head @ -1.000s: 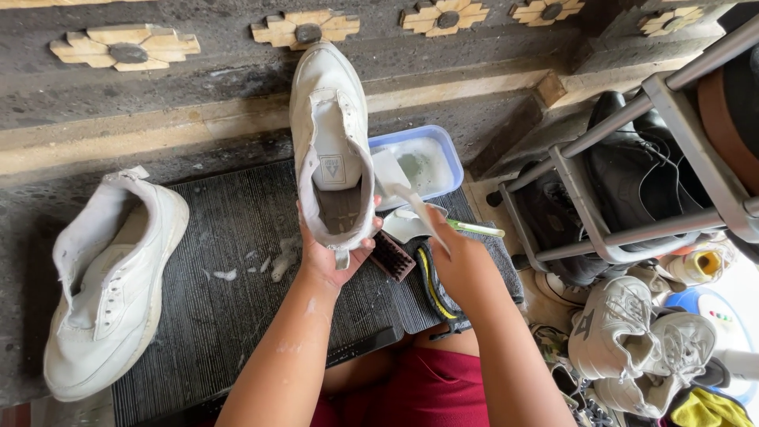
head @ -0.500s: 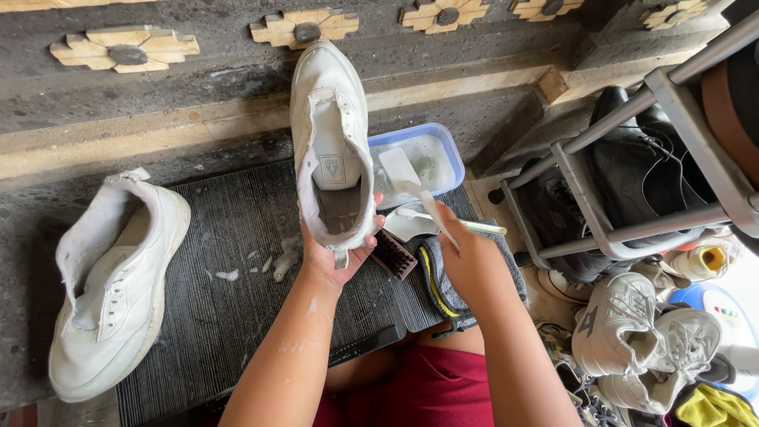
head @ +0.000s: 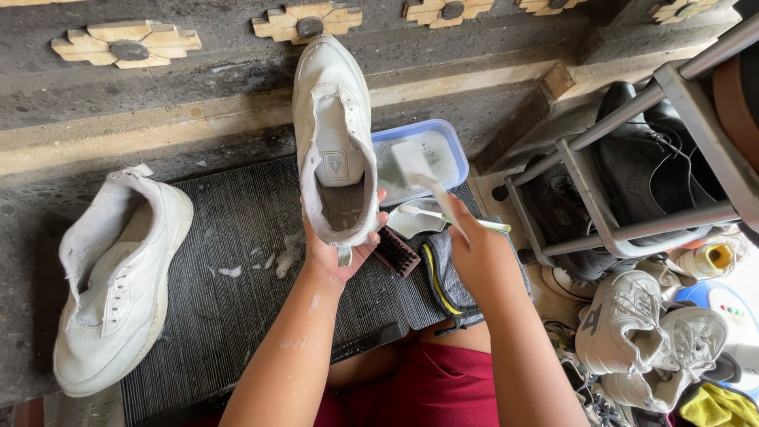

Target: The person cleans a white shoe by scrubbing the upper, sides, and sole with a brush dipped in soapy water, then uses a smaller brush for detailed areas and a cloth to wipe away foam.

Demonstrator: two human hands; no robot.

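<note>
My left hand (head: pixel 341 251) grips the heel of a white sneaker (head: pixel 332 119) and holds it up, toe pointing away, its opening facing me. My right hand (head: pixel 474 255) holds a white-handled brush (head: pixel 421 175) whose head hangs over a blue-rimmed plastic tub (head: pixel 457 150) of soapy water, just right of the shoe. A second white sneaker (head: pixel 118 277) lies on its side at the left on a dark ribbed mat (head: pixel 229 316).
A brown brush (head: pixel 396 252), a grey cloth (head: pixel 444 281) and a white toothbrush (head: pixel 443 217) lie on the mat beneath my hands. A metal shoe rack (head: pixel 624 158) with black shoes stands at the right, more white sneakers (head: pixel 648 340) below it. A stone step (head: pixel 198 95) runs behind.
My right hand has lifted the brush from beside the shoe's heel up and right, over the tub. The held shoe has stayed nearly still.
</note>
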